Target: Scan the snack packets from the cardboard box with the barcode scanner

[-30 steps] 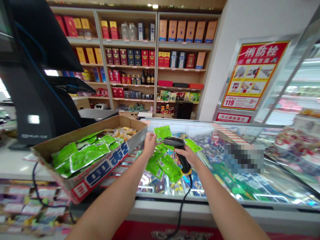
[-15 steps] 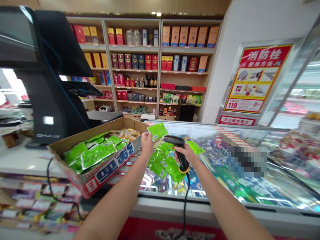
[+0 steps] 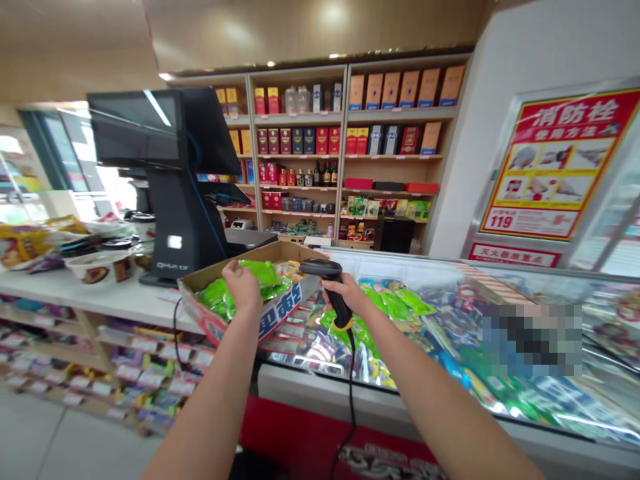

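My right hand (image 3: pixel 345 293) is wrapped round the handle of a black barcode scanner (image 3: pixel 323 269), its head turned to the left and its cable hanging down. My left hand (image 3: pixel 243 285) is over the cardboard box (image 3: pixel 280 313), fingers closed on a shiny green snack packet (image 3: pixel 263 272). More green packets (image 3: pixel 213 295) lie inside the box under and beside that hand, with orange-yellow packets at its right end. On the glass top, behind and below the scanner, several green packets (image 3: pixel 395 305) are spread out, partly covered by my right hand and forearm.
A black point-of-sale terminal (image 3: pixel 175 200) stands on the white counter (image 3: pixel 120 293) behind the box. Goods show through the glass-topped freezer (image 3: pixel 450 340). Bowls and snack bags sit at the far left. Shelves of boxed bottles (image 3: pixel 300 140) line the back wall.
My left hand has moved left with a green packet, from beside the scanner to over the box. The scanner stays in my right hand. The view has shifted left and up.
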The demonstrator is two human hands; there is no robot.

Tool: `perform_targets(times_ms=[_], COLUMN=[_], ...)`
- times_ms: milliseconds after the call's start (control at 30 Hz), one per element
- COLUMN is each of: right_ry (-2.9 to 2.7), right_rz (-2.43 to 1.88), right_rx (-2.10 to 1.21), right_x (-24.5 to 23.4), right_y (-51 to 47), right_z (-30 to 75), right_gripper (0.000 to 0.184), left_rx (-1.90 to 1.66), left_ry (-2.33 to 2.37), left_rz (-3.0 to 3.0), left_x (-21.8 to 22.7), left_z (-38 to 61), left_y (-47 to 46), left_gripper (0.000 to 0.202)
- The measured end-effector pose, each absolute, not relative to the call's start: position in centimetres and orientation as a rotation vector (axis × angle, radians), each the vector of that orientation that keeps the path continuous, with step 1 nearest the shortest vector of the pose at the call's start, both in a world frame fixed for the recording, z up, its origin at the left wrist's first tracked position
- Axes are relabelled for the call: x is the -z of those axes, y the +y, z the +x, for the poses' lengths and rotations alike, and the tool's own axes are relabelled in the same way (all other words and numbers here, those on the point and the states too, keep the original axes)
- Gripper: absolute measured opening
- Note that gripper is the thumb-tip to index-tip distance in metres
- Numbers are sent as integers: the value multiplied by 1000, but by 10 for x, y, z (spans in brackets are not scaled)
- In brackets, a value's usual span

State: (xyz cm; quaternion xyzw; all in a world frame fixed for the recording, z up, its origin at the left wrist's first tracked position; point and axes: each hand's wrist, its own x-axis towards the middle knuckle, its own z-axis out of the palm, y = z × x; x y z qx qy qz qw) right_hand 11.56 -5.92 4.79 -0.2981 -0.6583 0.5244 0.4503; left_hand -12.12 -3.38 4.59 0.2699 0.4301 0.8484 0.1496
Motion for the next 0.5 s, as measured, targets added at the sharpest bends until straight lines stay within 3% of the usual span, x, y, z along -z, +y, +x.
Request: perform_targets(times_ms=[133, 233, 333, 400, 500], right_ry=[-1616, -1563, -1491, -1449, -1391], right_rz=[-747, -807, -872, -909, -951], right_rx=[-1293, -1264, -1227, -1199, -1169], right_x=[-42, -40, -38, -35, -28], right_y=[-63, -66, -68, -68, -67], right_z=[120, 138, 162, 180, 203], right_gripper=[30, 30, 30, 30, 32], left_rx=[-2602, -2606, -2092, -1569, -870], left_ry=[1510, 1411, 1294, 1274, 1322], left_rz=[1002, 1393, 1876, 2151, 2389], left_x=[-58, -61, -50, -35, -8], left_z=[-115, -88, -52, -27, 7], left_y=[-60, -64, -54, -48, -45], left_gripper=[60, 50, 28, 25, 62])
